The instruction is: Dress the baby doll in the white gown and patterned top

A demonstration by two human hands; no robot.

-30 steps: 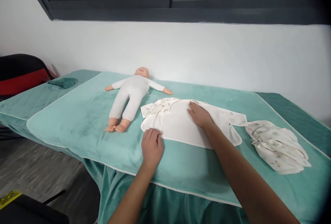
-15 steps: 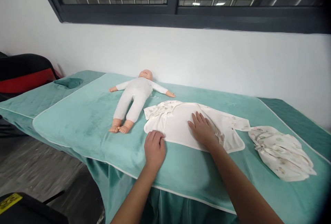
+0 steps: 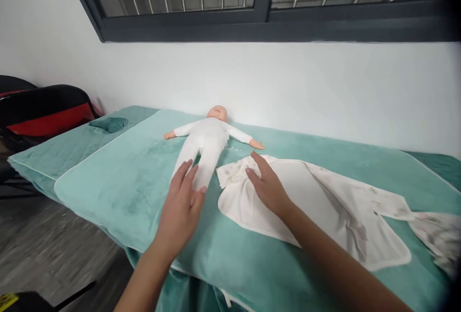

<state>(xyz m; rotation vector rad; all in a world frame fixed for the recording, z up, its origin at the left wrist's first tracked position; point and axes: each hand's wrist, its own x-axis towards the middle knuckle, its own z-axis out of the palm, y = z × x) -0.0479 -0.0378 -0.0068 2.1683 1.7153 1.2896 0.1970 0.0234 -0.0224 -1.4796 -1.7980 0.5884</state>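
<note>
A baby doll (image 3: 208,134) in a white body suit lies on its back on the green bed cover (image 3: 118,177), arms spread, head towards the wall. My left hand (image 3: 182,211) hovers over the doll's lower legs and hides its feet; its fingers are apart and hold nothing. Spread flat to the right of the doll is a white baby shirt (image 3: 306,197) with small prints on its sleeves. My right hand (image 3: 268,182) is above the shirt's left part, near the left sleeve, thumb and fingers apart, gripping nothing.
A crumpled printed cloth (image 3: 439,235) touches the shirt's right sleeve at the right edge. The bed stands against a white wall (image 3: 324,91) below a dark-framed window (image 3: 216,26). Black and red chairs (image 3: 50,115) stand at the left, beside the bed's face hole (image 3: 108,125).
Both hands have lifted from the shirt and moved left, my left one to the doll's legs. My view has turned a little, and the shirt shows larger.
</note>
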